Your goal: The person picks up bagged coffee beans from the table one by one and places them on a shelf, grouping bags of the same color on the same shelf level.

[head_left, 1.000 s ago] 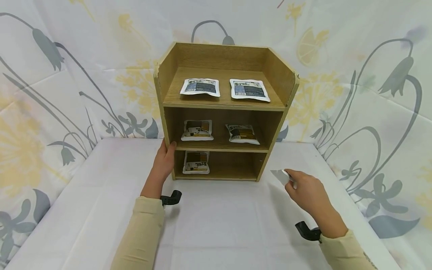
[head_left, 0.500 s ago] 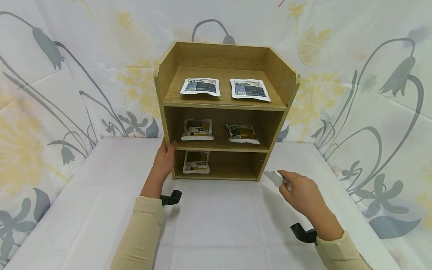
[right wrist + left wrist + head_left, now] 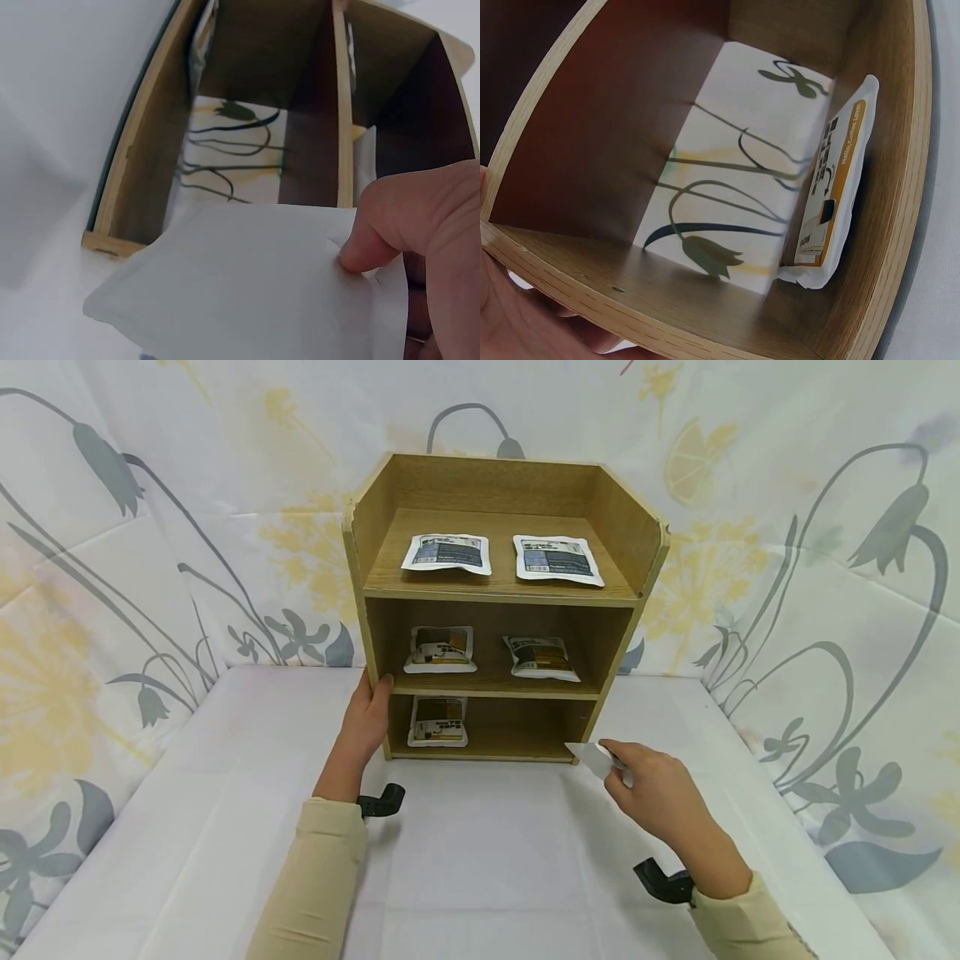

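My left hand (image 3: 363, 722) holds the left side of a small wooden shelf unit (image 3: 495, 597), thumb at the front edge and fingers behind the side panel. In my right hand (image 3: 663, 793), a white sachet (image 3: 240, 285) is pinched by its edge between thumb and fingers. Its plain white face shows in the right wrist view, in front of the bottom compartment's right end. Down in that compartment, a sachet with a brown-and-white label (image 3: 438, 722) lies at the left; the left wrist view shows the same printed sachet (image 3: 832, 195) close up.
Two blue-labelled sachets, left (image 3: 447, 553) and right (image 3: 557, 560), lie on the top level. The middle level bears two brown-labelled ones, left (image 3: 440, 649) and right (image 3: 542, 657). A white cloth (image 3: 480, 860) covers the table, and a flower-patterned cloth (image 3: 187, 443) hangs behind.
My right hand has moved left with the white sachet, up to the shelf unit's lower right corner. The left hand stays on the side panel, and the sachets on the levels have not moved.
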### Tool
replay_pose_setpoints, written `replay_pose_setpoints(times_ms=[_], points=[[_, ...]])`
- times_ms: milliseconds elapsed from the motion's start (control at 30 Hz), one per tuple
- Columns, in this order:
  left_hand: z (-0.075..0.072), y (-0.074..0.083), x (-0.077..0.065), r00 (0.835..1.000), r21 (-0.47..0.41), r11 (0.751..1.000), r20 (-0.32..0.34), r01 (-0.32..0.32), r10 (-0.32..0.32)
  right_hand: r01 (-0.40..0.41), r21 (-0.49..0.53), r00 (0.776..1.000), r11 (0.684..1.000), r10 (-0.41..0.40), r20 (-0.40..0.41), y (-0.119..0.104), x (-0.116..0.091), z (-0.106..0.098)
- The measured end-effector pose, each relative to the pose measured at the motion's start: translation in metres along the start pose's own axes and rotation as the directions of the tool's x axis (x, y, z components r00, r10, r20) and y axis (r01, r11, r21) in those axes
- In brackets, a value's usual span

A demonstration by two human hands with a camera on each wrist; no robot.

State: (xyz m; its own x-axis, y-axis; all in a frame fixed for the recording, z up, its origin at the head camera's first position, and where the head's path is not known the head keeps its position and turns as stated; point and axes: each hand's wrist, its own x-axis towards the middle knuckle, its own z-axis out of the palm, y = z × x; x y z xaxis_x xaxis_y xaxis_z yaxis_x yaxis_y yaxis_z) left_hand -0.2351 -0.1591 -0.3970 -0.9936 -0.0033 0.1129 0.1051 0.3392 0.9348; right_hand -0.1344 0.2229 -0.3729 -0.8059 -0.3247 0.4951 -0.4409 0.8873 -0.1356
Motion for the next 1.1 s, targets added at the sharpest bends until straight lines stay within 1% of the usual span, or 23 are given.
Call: replay_pose_setpoints(times_ms=[233,533,867,1100], points=[[0.0,-0.001,0.001,1.0,-0.007,1.0,0.005,-0.003,0.003,0.033,0.007,0.999,0.999,-0.033,0.005,-0.007,0.005,0.004],[-0.001,0.0,-0.001,1.0,-0.01,1.0,-0.001,-0.008,0.008,0.082,0.029,0.997,0.996,-0.082,-0.01,-0.018,0.013,0.009],[-0.001,-0.001,-0.001,1.0,-0.012,1.0,0.01,0.024,-0.024,0.116,0.047,0.993,0.992,-0.116,-0.005,-0.027,0.02,0.02],[-0.001,-0.001,0.001,1.0,-0.009,1.0,0.003,0.001,-0.001,0.136,0.042,0.991,0.99,-0.137,-0.001,-0.031,0.028,0.027]])
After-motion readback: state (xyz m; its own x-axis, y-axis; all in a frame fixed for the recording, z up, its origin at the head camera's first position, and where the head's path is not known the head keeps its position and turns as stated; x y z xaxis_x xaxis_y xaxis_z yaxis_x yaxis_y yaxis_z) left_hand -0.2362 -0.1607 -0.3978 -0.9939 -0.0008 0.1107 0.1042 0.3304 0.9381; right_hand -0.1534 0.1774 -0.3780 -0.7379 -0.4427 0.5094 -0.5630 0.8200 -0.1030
